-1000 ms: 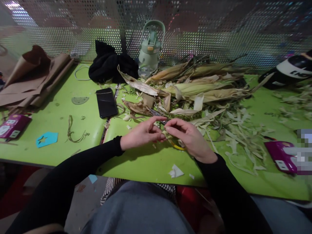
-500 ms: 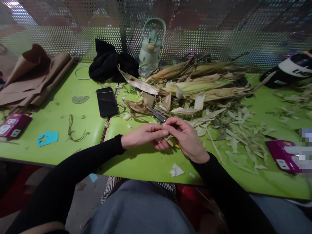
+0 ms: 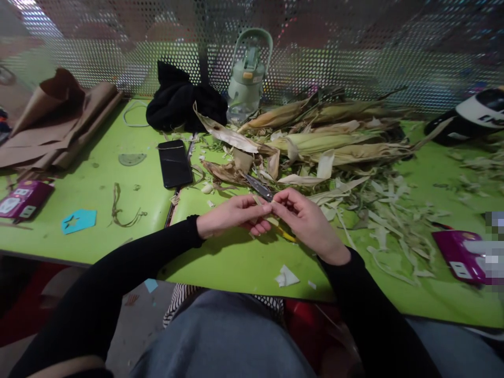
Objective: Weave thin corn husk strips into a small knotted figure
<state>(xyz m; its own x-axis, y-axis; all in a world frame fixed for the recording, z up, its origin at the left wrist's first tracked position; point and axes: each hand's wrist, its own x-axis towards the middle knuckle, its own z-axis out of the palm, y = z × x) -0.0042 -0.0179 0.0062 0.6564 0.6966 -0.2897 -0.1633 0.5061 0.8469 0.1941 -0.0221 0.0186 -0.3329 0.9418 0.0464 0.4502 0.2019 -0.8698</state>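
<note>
My left hand (image 3: pixel 240 214) is closed in a pinch over the table on a small pale strip of corn husk (image 3: pixel 258 201), whose end pokes up past the thumb. My right hand (image 3: pixel 305 220) meets it fingertip to fingertip, thumb and forefinger pressed together at the strip's other side. Scissors (image 3: pixel 258 186) lie on the table just behind and under the hands; their dark blades point away to the left and a yellow handle shows below my right hand. Beyond the hands spreads a heap of dried corn husks (image 3: pixel 315 144).
Husk scraps (image 3: pixel 394 220) litter the right side. A phone (image 3: pixel 175 164), a black cloth (image 3: pixel 185 105), a pale green bottle (image 3: pixel 247 79), brown paper (image 3: pixel 59 121), a blue paper piece (image 3: pixel 79 221) and a purple packet (image 3: pixel 459 254) lie or stand around on the green table (image 3: pixel 220 265).
My right hand has drawn slightly to the right, and the fingertips sit a little further apart. More of the husk strip and the yellow scissor handle now shows. The view has shifted slightly.
</note>
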